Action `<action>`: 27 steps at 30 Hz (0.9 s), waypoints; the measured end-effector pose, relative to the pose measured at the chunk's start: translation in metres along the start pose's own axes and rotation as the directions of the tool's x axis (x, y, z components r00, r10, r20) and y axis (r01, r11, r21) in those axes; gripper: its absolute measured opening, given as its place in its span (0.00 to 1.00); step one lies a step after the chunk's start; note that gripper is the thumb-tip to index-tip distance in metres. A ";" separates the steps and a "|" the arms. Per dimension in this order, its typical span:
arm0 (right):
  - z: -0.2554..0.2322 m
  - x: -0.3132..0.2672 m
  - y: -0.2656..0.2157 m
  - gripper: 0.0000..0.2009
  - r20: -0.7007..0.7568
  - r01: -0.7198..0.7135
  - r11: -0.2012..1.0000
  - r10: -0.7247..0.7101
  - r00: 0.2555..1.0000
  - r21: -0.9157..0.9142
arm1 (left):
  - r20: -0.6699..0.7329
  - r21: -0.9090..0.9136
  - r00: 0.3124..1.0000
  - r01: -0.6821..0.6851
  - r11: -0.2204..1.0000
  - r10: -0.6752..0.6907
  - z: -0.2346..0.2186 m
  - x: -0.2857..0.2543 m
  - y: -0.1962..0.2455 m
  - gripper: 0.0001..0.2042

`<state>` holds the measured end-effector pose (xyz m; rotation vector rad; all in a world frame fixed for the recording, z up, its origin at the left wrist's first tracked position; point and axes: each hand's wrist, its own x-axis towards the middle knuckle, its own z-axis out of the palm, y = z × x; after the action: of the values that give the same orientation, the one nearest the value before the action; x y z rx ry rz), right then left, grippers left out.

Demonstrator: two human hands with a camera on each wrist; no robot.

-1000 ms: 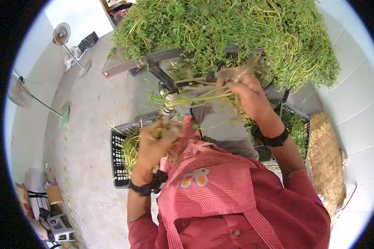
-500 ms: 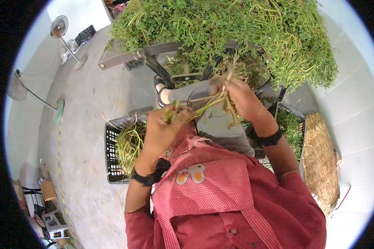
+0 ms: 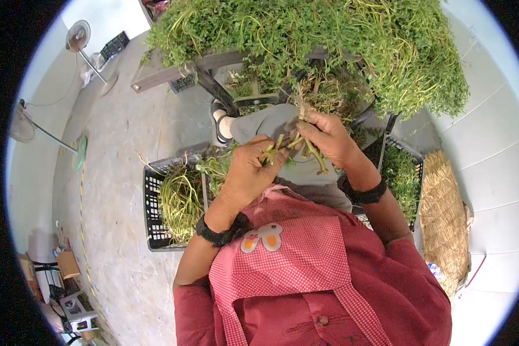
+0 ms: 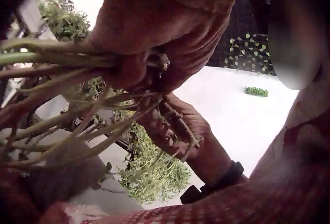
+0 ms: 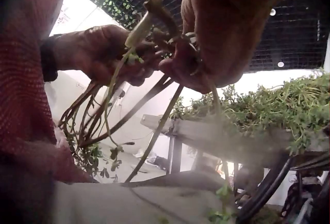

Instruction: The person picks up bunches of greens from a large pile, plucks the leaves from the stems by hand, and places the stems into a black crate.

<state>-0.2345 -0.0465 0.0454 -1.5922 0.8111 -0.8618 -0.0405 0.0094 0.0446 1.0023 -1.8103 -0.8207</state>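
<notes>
Both hands meet over the lap. My left hand (image 3: 249,172) grips a bunch of leafy green stems (image 4: 56,105), which fan out and hang below the fist in the left wrist view. Close by on the right, my right hand (image 3: 333,140) pinches several thicker stems (image 3: 315,157) between thumb and fingers, their pale, root-like ends (image 3: 301,104) pointing up and away. In the right wrist view a cut-looking stem end (image 5: 153,5) sticks up beside the right fingers, and the left hand (image 5: 98,54) is right behind. Curled fingers hide where the two bunches meet.
A table (image 3: 173,72) ahead bears a large heap of greens (image 3: 305,34). Black crates stand on both sides: the left crate (image 3: 154,222) holds stems, the right crate (image 3: 418,167) greens. A woven straw roll (image 3: 444,219) lies at right; stand fans (image 3: 79,36) are far left.
The left hand has moved up and right to the right hand. The long stems stretched between them earlier no longer show there. Leafy greens now show beside the left forearm, at the left crate.
</notes>
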 end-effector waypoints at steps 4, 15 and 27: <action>0.005 0.001 0.011 0.11 -0.093 0.101 0.950 -0.134 0.987 -0.297 | -0.067 0.193 0.998 0.027 0.981 -0.014 0.003 -0.003 0.001 0.07; 0.007 -0.014 -0.006 0.09 -0.149 -0.025 0.999 0.020 0.989 -0.032 | -0.343 0.204 0.930 0.211 0.956 -0.133 -0.023 -0.012 -0.064 0.10; 0.007 -0.021 0.009 0.10 -0.161 0.170 0.973 -0.144 0.976 0.159 | -0.065 -0.253 0.962 0.243 0.936 -0.267 -0.011 -0.014 -0.034 0.08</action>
<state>-0.2394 -0.0261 0.0335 -1.4658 0.6999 -1.1455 -0.0167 0.0054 0.0149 1.1084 -1.4716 -1.1037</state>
